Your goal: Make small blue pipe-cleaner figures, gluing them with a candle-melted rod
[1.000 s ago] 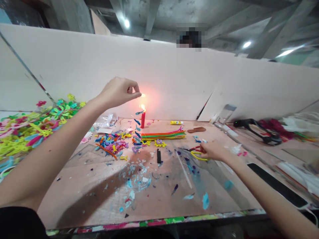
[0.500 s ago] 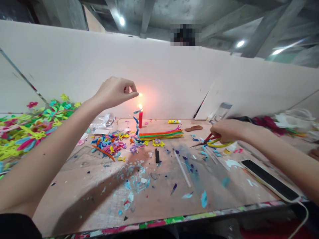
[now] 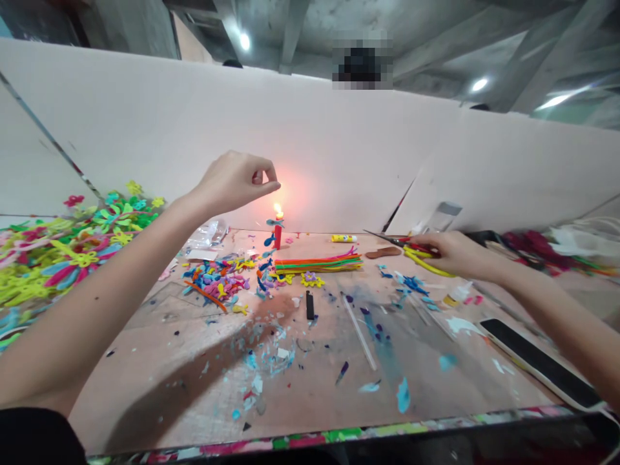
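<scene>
My left hand (image 3: 245, 181) is raised above a lit red candle (image 3: 278, 236), thumb and forefinger pinched together. Whatever lies between those fingertips is too fine to make out. Under them, small blue pieces (image 3: 270, 240) hang in a loose vertical row beside the candle, down towards the table. On the right, my right hand (image 3: 450, 255) is closed round scissors (image 3: 426, 259) with red and yellow handles, their dark blades pointing left. Beneath the scissors lies a small heap of blue pieces (image 3: 411, 284).
Colourful fuzzy flowers (image 3: 92, 239) are piled at left. Mixed small pieces (image 3: 220, 281) and a bundle of coloured pipe cleaners (image 3: 317, 263) lie mid-table. A glue stick (image 3: 343, 238), a black strip (image 3: 310, 306) and a phone (image 3: 537, 361) lie around. A white partition (image 3: 194, 123) stands behind.
My left hand has shifted slightly right, and the hanging blue pieces have moved with it. My right hand has raised the scissors, turning their tips up, uncovering more of the blue heap.
</scene>
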Demonstrator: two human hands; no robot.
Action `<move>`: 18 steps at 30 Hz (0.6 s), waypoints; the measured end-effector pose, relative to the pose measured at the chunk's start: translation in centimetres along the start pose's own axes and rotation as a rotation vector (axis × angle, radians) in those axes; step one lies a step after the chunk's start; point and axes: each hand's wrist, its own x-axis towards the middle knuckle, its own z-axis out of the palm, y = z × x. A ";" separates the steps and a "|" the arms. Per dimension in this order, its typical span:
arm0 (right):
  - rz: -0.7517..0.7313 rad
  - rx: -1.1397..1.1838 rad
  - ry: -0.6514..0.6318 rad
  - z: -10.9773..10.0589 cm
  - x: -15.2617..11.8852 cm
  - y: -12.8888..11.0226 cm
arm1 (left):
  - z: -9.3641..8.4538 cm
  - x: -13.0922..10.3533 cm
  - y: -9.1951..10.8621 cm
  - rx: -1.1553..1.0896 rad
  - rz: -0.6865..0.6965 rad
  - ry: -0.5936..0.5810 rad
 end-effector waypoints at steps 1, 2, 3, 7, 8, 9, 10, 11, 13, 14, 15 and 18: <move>-0.031 -0.006 -0.078 0.2 0.1 -0.2 | 0.0 0.1 0.0 -0.002 0.002 -0.001; -0.061 -0.029 -0.169 0.4 0.1 -0.4 | 0.1 0.1 0.0 -0.004 0.002 0.001; -0.083 -0.064 -0.248 0.6 0.1 -0.7 | 0.1 0.2 0.1 -0.006 0.001 0.004; -0.059 -0.158 -0.300 0.6 0.2 -1.8 | 0.4 0.3 0.3 -0.011 -0.006 -0.007; -0.039 -0.169 -0.284 0.5 0.2 -1.8 | 0.4 0.3 0.3 -0.012 -0.004 -0.014; -0.013 -0.189 -0.282 0.4 0.3 -1.7 | 0.5 0.3 0.4 -0.012 -0.002 -0.018; 0.016 -0.212 -0.284 0.2 0.3 -1.6 | 0.5 0.3 0.4 -0.012 0.001 -0.018; 0.044 -0.235 -0.285 0.1 0.4 -1.4 | 0.6 0.3 0.4 -0.012 0.003 -0.016; 0.083 -0.270 -0.285 0.1 0.6 -0.9 | 0.6 0.2 0.3 -0.015 0.008 -0.010; 0.094 -0.281 -0.287 0.2 0.6 -0.8 | 0.6 0.2 0.3 -0.015 0.009 -0.008; 0.101 -0.291 -0.291 0.3 0.6 -0.7 | 0.7 0.2 0.3 -0.016 0.009 -0.008; 0.127 -0.313 -0.309 0.6 0.5 -0.7 | 0.8 0.2 0.2 -0.017 0.007 -0.014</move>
